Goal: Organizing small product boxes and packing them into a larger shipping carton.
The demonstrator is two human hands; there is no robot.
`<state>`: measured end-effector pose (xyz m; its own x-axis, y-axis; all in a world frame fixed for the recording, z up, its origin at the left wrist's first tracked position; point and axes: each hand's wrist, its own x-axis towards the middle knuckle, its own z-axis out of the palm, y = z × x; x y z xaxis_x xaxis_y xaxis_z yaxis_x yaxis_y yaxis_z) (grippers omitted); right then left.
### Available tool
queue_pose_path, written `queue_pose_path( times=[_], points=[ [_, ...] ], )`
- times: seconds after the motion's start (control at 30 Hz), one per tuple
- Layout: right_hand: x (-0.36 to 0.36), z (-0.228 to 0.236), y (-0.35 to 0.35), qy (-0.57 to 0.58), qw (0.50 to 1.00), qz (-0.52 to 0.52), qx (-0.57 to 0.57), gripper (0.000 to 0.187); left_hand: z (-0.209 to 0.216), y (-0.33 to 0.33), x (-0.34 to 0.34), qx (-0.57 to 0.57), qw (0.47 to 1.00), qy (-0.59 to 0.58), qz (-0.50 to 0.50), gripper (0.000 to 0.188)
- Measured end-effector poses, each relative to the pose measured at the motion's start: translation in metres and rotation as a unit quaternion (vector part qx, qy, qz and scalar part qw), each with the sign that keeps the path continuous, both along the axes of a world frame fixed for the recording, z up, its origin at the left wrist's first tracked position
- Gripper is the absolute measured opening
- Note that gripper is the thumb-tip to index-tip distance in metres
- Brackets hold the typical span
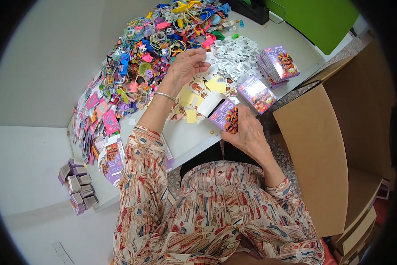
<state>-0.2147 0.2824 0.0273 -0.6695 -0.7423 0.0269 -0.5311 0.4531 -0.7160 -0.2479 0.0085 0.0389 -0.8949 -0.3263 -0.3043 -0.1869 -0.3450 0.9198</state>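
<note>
Your right hand (247,132) is wrapped tight around one small purple box (225,115) with its white flap open, near the table's front edge (187,145). Your left hand (186,66) reaches far, fingers pinched on a paper slip from the white pile (236,59). Tip the open box and things could fall out. I count one more single box (257,92) to the right, one stack of boxes (278,64) beyond it, and too many colourful toys (154,44) to count.
</note>
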Motion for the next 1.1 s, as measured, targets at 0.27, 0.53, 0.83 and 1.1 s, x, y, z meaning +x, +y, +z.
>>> queue_pose_path(
  times=[0.27, 0.53, 0.83, 1.1],
  points=[
    [-0.001, -0.001, -0.002, 0.0, 1.0, -0.005, -0.001, 0.061, 0.019, 0.009, 0.021, -0.103, 0.994, 0.008, -0.03, 0.021],
    [-0.006, 0.004, -0.006, 0.012, 1.0, -0.013, -0.005, 0.055, 0.047, 0.033, 0.053, -0.211, 0.974, 0.067, -0.05, 0.017],
    [0.009, 0.008, -0.024, 0.076, 0.997, 0.01, -0.022, 0.053, 0.032, 0.09, 0.118, -0.627, 0.771, 0.107, -0.02, 0.015],
    [0.021, 0.008, -0.04, 0.067, 0.997, 0.035, -0.031, 0.053, 0.051, 0.074, 0.146, -0.614, 0.781, 0.112, -0.044, 0.021]
  ],
)
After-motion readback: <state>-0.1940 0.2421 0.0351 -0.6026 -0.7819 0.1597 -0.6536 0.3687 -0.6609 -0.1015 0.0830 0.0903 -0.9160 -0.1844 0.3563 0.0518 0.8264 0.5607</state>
